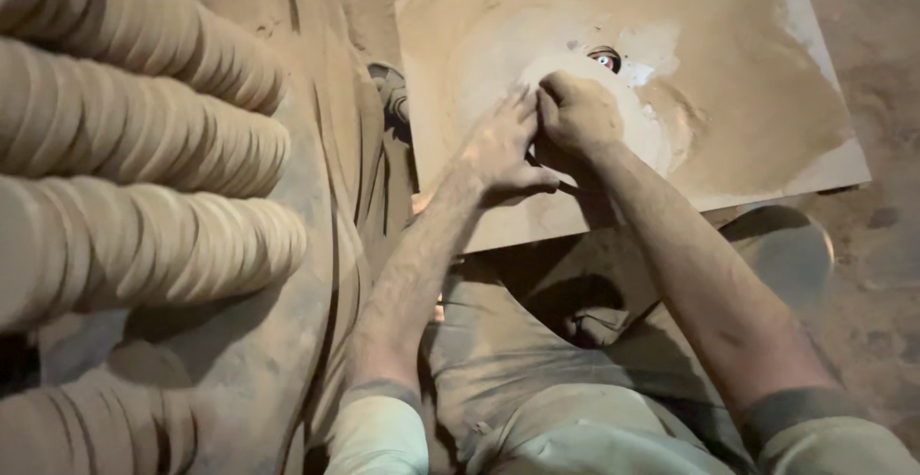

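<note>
Both my hands, left (498, 144) spread flat, right (575, 111) fisted, press the dusty board (728, 101) mid-frame; I'd guess it tips off my lap toward the disc stacks (144, 149) at left.

No packages, labels, signs or screens are visible in the head view. No printed or display surface appears anywhere in the frame.
</note>
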